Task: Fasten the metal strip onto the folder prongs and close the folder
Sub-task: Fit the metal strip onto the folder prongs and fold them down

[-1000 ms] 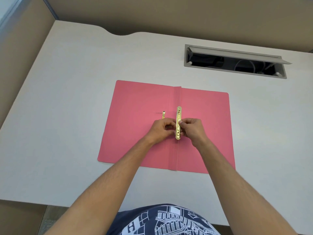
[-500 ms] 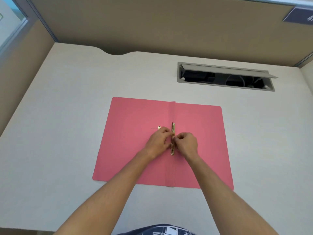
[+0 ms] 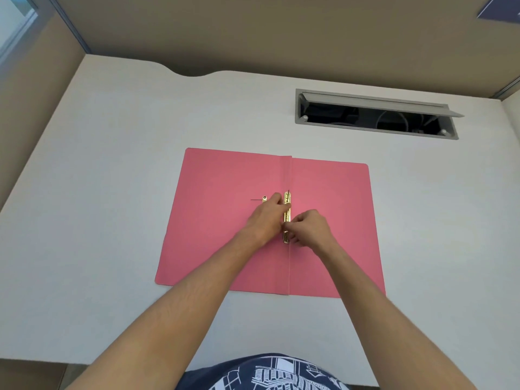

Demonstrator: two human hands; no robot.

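A pink folder point(image 3: 332, 226) lies open and flat on the white desk. A gold metal strip point(image 3: 287, 212) runs along its centre fold. A thin prong tip sticks up through the strip's far end. My left hand point(image 3: 267, 218) presses on the strip's far half from the left, fingers on the metal. My right hand point(image 3: 308, 229) pinches the strip's near end from the right. A small gold fastener piece point(image 3: 264, 199) with a thin wire lies on the left flap, just beyond my left hand. The strip's middle is hidden by my fingers.
The white desk point(image 3: 112, 220) spreads around the folder. A grey cable hatch point(image 3: 374, 114) stands open at the back right, with cables inside. Beige partition walls close the desk at the back and left. The desk's near edge runs just above my lap.
My hands have spread apart along the strip: the left moved toward its far end, the right toward its near end. The strip now lies flatter. The camera has tilted.
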